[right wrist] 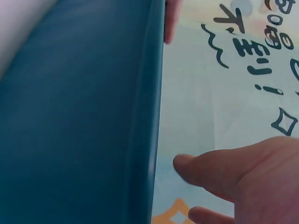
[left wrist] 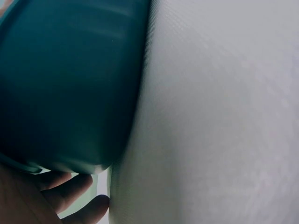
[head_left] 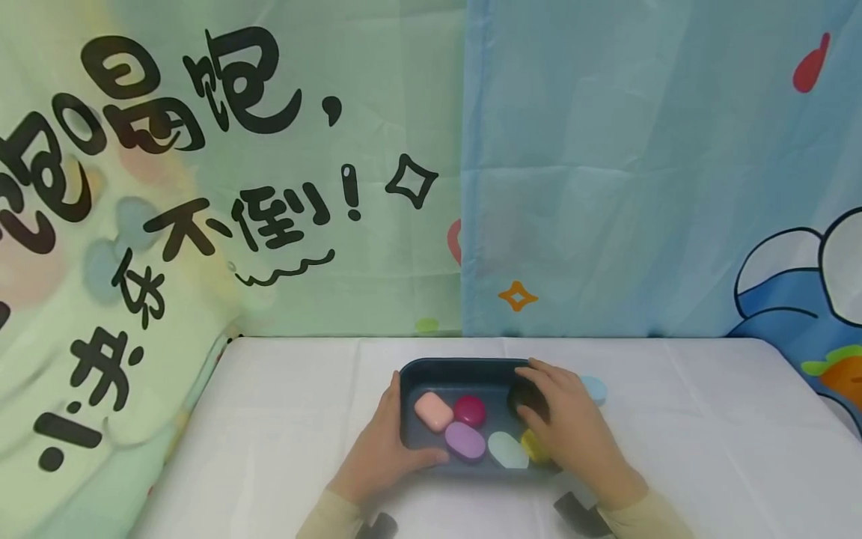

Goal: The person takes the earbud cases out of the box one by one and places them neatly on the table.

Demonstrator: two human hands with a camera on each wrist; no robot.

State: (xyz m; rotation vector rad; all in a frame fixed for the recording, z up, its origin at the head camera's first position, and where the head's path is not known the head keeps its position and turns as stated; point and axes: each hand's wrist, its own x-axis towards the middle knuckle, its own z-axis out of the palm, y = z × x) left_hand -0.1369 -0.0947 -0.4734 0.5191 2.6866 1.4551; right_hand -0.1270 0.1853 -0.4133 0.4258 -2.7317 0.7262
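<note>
Six pieces (head_left: 465,440) sit in the tray (head_left: 494,405) on the white cloth (head_left: 269,449). Left hand (head_left: 388,448) grips its left end, presumably for steadiness. Right hand (head_left: 581,427), thumb and fingers apart, surrounds the dark piece (head_left: 530,397); pinching cannot be confirmed.

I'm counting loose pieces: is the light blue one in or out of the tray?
Out: the head view shows the light blue piece on the white cloth, outside the tray, partly behind the right hand.

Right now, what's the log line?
left hand: holds tray | right hand: at dark piece, grip unclear | in tray: peach piece, magenta piece, purple piece, mint piece, yellow piece | on table: blue piece
</note>
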